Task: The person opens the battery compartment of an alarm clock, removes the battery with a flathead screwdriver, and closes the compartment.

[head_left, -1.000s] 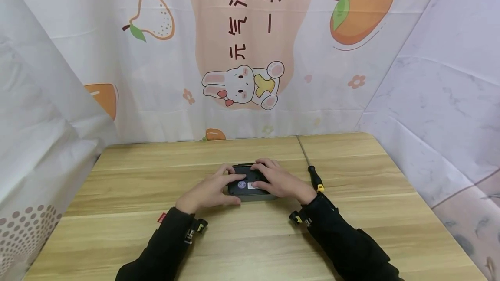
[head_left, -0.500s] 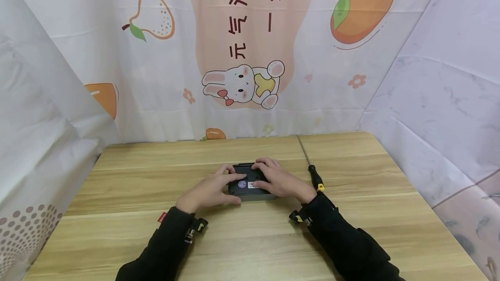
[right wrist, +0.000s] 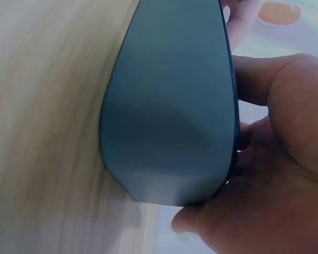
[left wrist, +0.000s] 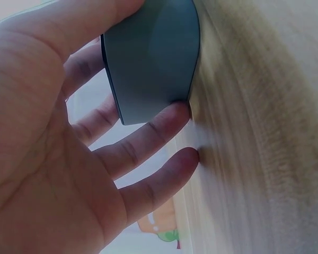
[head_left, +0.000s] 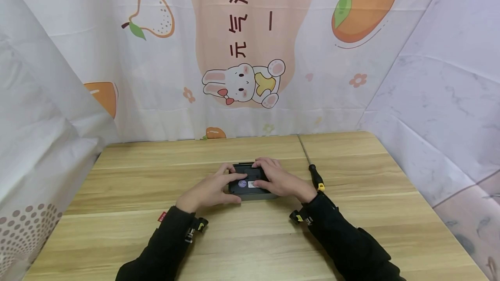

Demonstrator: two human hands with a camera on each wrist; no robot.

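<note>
A dark grey-green, box-shaped device lies on the wooden table with its black face up. That face carries a round purplish sticker and a small white label. My left hand grips its left end, thumb along the near side, index finger across the black face, other fingers toward the far edge. At the right end my right hand holds it, with the thumb on the face and fingers bent over the far part. Both wrist views show the device's smooth side, close against the tabletop. Its exact kind cannot be told.
Right of the device lies a screwdriver with a black and yellow handle, its long shaft pointing to the back edge. Printed curtains hang behind the table and along both sides. A small red tag shows beside the left sleeve.
My right index finger has shifted slightly toward the far right of the device, baring more of the black face and a rectangular panel there. The left hand holds its place.
</note>
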